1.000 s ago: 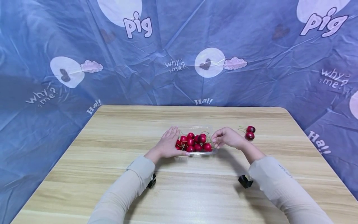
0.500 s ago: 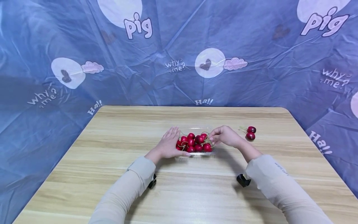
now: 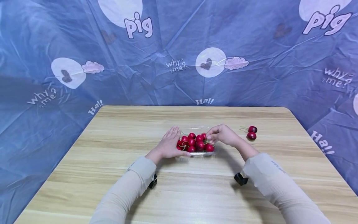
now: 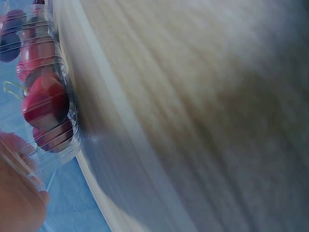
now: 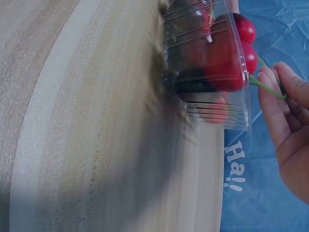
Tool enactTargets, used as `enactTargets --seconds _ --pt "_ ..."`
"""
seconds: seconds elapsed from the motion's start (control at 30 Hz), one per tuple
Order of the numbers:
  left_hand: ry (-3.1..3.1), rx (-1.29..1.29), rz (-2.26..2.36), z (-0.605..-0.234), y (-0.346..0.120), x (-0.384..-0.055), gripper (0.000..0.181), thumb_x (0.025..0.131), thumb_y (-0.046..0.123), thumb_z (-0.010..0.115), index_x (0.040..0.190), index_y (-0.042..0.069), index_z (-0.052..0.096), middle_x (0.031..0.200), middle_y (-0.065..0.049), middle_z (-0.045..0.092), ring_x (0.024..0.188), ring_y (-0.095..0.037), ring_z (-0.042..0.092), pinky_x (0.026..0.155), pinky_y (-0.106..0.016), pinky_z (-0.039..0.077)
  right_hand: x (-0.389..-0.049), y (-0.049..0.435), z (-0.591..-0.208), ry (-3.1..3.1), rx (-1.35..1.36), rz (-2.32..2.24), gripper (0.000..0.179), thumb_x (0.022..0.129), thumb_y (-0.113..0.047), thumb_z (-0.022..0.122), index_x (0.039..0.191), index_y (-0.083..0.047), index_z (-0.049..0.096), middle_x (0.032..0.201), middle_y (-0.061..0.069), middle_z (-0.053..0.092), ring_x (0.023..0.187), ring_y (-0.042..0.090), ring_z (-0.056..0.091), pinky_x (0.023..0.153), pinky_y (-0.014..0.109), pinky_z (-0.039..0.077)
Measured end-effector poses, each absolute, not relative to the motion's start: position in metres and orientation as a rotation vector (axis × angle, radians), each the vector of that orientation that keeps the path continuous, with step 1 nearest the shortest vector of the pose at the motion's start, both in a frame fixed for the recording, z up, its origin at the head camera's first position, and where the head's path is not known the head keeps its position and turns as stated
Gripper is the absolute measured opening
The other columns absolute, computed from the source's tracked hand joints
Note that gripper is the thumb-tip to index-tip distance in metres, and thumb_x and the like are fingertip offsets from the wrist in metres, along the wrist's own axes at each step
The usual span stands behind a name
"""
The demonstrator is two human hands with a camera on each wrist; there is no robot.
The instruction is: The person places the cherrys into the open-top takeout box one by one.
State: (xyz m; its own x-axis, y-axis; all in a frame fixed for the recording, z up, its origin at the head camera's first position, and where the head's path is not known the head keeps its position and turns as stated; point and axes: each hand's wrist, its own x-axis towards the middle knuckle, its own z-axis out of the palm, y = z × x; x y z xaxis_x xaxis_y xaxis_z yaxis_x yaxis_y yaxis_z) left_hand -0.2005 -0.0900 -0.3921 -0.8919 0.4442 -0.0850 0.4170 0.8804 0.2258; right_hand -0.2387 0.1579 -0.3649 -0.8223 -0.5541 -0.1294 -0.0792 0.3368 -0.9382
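A clear plastic punnet (image 3: 199, 153) full of red cherries (image 3: 191, 142) sits mid-table. My left hand (image 3: 167, 144) lies along its left end, fingers straight and thumb stretched along the near side. In the left wrist view, cherries show through the ribbed wall (image 4: 72, 113) beside part of that hand (image 4: 21, 193). Over the punnet's right end, my right hand (image 3: 222, 135) has thumb and fingertips drawn together among the stems. The right wrist view shows this hand (image 5: 294, 121) pinching a green cherry stem (image 5: 268, 88) just outside the rim.
Two dark red cherries (image 3: 252, 133) with stems lie on the wooden table (image 3: 179, 193), right of the right hand. A blue printed cloth (image 3: 167, 84) hangs behind the table's far edge. Black wrist devices (image 3: 241, 179) sit under both forearms.
My right hand has moved a little left and farther in over the punnet. Some cherries at that end have shifted slightly. The left hand stays in place.
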Motion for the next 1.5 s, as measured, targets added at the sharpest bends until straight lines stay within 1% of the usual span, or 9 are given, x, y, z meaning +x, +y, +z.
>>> enactTargets --seconds 0.3,0.53,0.67,0.9,1.07,1.17,1.33,1.5 --pt "2.919 0.681 0.300 -0.391 -0.090 -0.200 0.110 0.065 0.076 0.039 0.136 -0.002 0.008 0.142 -0.017 0.002 0.129 -0.028 -0.002 0.103 -0.036 0.001 -0.241 0.153 -0.368 2.151 -0.582 -1.447 0.019 0.077 0.003 0.059 0.092 0.015 0.057 0.078 0.023 0.059 0.059 0.019 0.059 0.064 0.040 0.051" --pt "2.918 0.668 0.323 -0.390 -0.090 -0.200 0.111 0.064 0.077 0.040 0.136 -0.002 0.009 0.142 -0.016 0.002 0.129 -0.028 -0.002 0.103 -0.036 0.001 -0.240 0.145 -0.369 2.248 -0.618 -1.368 0.011 0.077 0.005 0.058 0.085 0.011 0.061 0.077 0.021 0.062 0.059 0.023 0.060 0.059 0.038 0.051" --pt "2.917 0.667 0.317 -0.390 -0.090 -0.200 0.112 0.064 0.077 0.039 0.137 -0.002 0.008 0.142 -0.016 0.002 0.129 -0.028 -0.002 0.103 -0.036 0.001 -0.240 0.144 -0.368 2.312 -0.627 -1.327 0.010 0.078 0.003 0.058 0.084 0.010 0.061 0.075 0.018 0.063 0.059 0.024 0.060 0.058 0.036 0.051" --pt "2.908 0.654 0.321 -0.389 -0.090 -0.199 0.113 0.062 0.079 0.037 0.137 -0.001 0.008 0.142 -0.014 -0.001 0.129 -0.027 -0.004 0.103 -0.035 -0.002 -0.241 0.148 -0.367 2.344 -0.592 -1.337 0.015 0.078 0.000 0.059 0.089 0.011 0.061 0.076 0.018 0.063 0.063 0.023 0.061 0.062 0.037 0.051" --pt "2.909 0.657 0.317 -0.388 -0.089 -0.200 0.113 0.063 0.079 0.037 0.137 -0.001 0.009 0.143 -0.015 0.000 0.129 -0.026 -0.005 0.103 -0.035 -0.001 -0.242 0.152 -0.367 2.340 -0.586 -1.391 0.018 0.080 -0.001 0.058 0.092 0.012 0.060 0.080 0.020 0.063 0.070 0.029 0.061 0.067 0.040 0.050" --pt "2.905 0.655 0.311 -0.388 -0.089 -0.199 0.112 0.063 0.079 0.037 0.137 -0.001 0.008 0.143 -0.014 -0.001 0.129 -0.025 -0.007 0.103 -0.035 -0.001 -0.242 0.155 -0.367 2.326 -0.569 -1.432 0.019 0.081 -0.001 0.056 0.095 0.012 0.059 0.084 0.022 0.062 0.075 0.031 0.061 0.070 0.042 0.049" --pt "2.905 0.649 0.307 -0.388 -0.089 -0.199 0.112 0.063 0.079 0.037 0.137 -0.001 0.008 0.142 -0.012 -0.005 0.129 -0.025 -0.006 0.103 -0.036 -0.001 -0.243 0.160 -0.367 2.296 -0.511 -1.500 0.025 0.083 -0.004 0.055 0.101 0.014 0.055 0.091 0.026 0.060 0.076 0.031 0.060 0.072 0.042 0.048" --pt "2.907 0.657 0.316 -0.388 -0.089 -0.198 0.112 0.063 0.079 0.037 0.137 -0.001 0.008 0.142 -0.012 -0.004 0.129 -0.027 -0.004 0.103 -0.035 -0.001 -0.243 0.169 -0.368 2.264 -0.452 -1.575 0.030 0.084 -0.003 0.052 0.107 0.017 0.048 0.096 0.031 0.055 0.077 0.029 0.061 0.075 0.042 0.047"
